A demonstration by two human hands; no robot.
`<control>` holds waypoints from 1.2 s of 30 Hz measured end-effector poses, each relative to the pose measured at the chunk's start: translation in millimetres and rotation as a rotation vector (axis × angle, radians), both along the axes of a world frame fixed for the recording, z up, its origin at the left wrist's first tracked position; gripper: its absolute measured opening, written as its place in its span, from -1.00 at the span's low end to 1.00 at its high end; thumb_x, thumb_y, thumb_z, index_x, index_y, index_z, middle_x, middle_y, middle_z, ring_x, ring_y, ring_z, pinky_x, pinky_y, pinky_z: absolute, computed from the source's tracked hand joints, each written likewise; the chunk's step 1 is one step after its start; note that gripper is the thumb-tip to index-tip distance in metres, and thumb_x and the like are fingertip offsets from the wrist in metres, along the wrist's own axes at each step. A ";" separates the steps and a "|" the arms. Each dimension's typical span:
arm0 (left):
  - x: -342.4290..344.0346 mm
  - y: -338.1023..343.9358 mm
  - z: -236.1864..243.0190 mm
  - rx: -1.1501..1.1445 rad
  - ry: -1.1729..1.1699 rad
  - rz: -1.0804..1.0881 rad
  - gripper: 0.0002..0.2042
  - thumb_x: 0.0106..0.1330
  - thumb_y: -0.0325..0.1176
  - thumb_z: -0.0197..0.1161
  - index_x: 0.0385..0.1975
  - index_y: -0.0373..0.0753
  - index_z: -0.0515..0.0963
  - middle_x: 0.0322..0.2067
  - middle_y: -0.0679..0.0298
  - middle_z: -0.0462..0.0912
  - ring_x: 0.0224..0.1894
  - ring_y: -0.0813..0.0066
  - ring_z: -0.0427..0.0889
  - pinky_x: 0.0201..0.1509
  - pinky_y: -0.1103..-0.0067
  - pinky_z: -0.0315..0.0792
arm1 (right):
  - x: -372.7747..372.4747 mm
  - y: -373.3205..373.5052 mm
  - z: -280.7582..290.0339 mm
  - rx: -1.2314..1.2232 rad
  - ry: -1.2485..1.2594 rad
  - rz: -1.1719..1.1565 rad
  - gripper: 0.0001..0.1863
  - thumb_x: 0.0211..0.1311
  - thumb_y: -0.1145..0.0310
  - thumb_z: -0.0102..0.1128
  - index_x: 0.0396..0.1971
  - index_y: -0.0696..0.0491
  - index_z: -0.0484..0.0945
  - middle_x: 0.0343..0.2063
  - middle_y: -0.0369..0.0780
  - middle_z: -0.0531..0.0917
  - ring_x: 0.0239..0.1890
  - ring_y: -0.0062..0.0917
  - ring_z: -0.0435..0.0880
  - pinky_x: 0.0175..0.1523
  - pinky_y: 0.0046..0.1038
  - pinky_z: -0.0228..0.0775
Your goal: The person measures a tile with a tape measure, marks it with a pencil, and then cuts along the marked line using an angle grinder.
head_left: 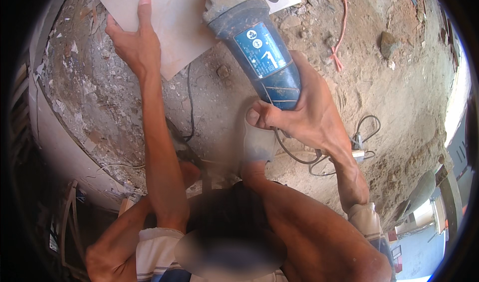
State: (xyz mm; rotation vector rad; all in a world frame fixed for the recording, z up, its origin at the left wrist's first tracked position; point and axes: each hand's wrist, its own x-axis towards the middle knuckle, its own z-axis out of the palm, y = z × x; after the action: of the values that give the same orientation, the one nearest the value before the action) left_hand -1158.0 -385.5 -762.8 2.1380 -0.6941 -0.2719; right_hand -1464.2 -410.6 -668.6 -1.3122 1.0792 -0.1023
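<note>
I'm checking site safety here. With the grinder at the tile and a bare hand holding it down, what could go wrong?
1. The left hand lies flat on the tile close to the grinder head; a slip or kick could reach its fingers.
2. Only the right hand holds the grinder, so control in a jam may be poor.
3. The cable loops loose on the rubble-strewn ground near the person's legs; it could snag or trip.
</note>
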 end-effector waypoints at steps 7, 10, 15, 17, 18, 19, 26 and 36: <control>-2.3 -0.8 1.1 -0.028 0.038 -0.004 0.03 0.36 0.08 0.53 0.45 -0.74 0.18 0.31 -0.31 0.51 0.34 0.03 0.58 0.46 0.35 0.44 | -1.7 2.6 -0.8 -0.035 -0.006 0.002 -0.19 0.02 0.12 0.54 0.21 0.31 0.48 -0.26 0.06 0.77 -0.23 -0.16 0.83 -0.03 -0.18 0.69; -0.3 0.1 -2.1 -0.029 0.001 -0.004 0.00 0.37 0.06 0.53 0.45 -0.72 0.20 0.30 -0.28 0.53 0.33 0.04 0.59 0.44 0.35 0.45 | -1.6 3.2 -1.0 -0.037 -0.011 -0.004 -0.18 0.01 0.12 0.54 0.22 0.30 0.48 -0.25 0.06 0.77 -0.21 -0.16 0.83 -0.02 -0.18 0.69; 4.5 1.5 -8.2 -0.040 -0.042 -0.008 -0.02 0.32 0.11 0.53 0.43 -0.64 0.25 0.20 -0.26 0.62 0.20 0.03 0.72 0.32 0.30 0.57 | -2.6 5.1 -0.8 -0.046 -0.003 -0.011 -0.18 0.00 0.13 0.53 0.23 0.30 0.49 -0.24 0.07 0.78 -0.19 -0.15 0.84 0.00 -0.18 0.69; 5.6 1.9 -9.1 -0.033 -0.048 -0.012 -0.02 0.33 0.10 0.52 0.43 -0.63 0.25 0.20 -0.25 0.62 0.20 0.03 0.72 0.32 0.30 0.57 | -3.1 4.6 -0.3 -0.030 -0.003 -0.006 -0.18 0.00 0.13 0.53 0.22 0.30 0.49 -0.23 0.07 0.78 -0.19 -0.15 0.84 0.00 -0.18 0.69; 6.5 2.3 -9.7 -0.028 -0.055 -0.014 -0.02 0.33 0.10 0.52 0.44 -0.63 0.25 0.20 -0.25 0.62 0.20 0.03 0.72 0.32 0.30 0.57 | -3.1 4.3 0.2 -0.023 -0.003 -0.003 -0.18 0.00 0.13 0.53 0.22 0.29 0.49 -0.23 0.08 0.78 -0.19 -0.15 0.84 0.01 -0.18 0.69; 7.2 2.7 -10.5 -0.023 -0.062 -0.016 -0.03 0.33 0.10 0.52 0.44 -0.63 0.25 0.20 -0.25 0.62 0.20 0.02 0.72 0.32 0.29 0.57 | -3.3 4.4 0.8 -0.034 0.003 -0.001 -0.18 0.00 0.13 0.53 0.23 0.29 0.49 -0.23 0.08 0.78 -0.19 -0.15 0.84 0.01 -0.18 0.69; 2.4 1.6 -5.6 -0.007 -0.052 -0.002 -0.04 0.35 0.09 0.52 0.43 -0.64 0.26 0.22 -0.25 0.60 0.23 0.03 0.68 0.36 0.31 0.53 | -5.0 5.7 2.8 -0.035 0.015 0.002 -0.17 0.01 0.13 0.54 0.24 0.28 0.47 -0.22 0.07 0.78 -0.19 -0.14 0.85 0.01 -0.17 0.69; 5.9 1.5 -9.1 -0.025 -0.040 -0.004 -0.04 0.35 0.09 0.52 0.43 -0.63 0.26 0.21 -0.24 0.61 0.22 0.03 0.69 0.36 0.31 0.54 | -9.0 5.9 4.9 -0.036 0.015 0.017 -0.19 0.02 0.09 0.55 0.20 0.30 0.49 -0.26 0.06 0.77 -0.21 -0.17 0.84 -0.02 -0.17 0.69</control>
State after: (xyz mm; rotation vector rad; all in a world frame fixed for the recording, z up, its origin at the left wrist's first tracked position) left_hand -1152.2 -384.0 -771.9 2.1234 -0.7213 -0.2214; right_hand -1473.2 -404.7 -663.7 -1.3566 1.0825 -0.0998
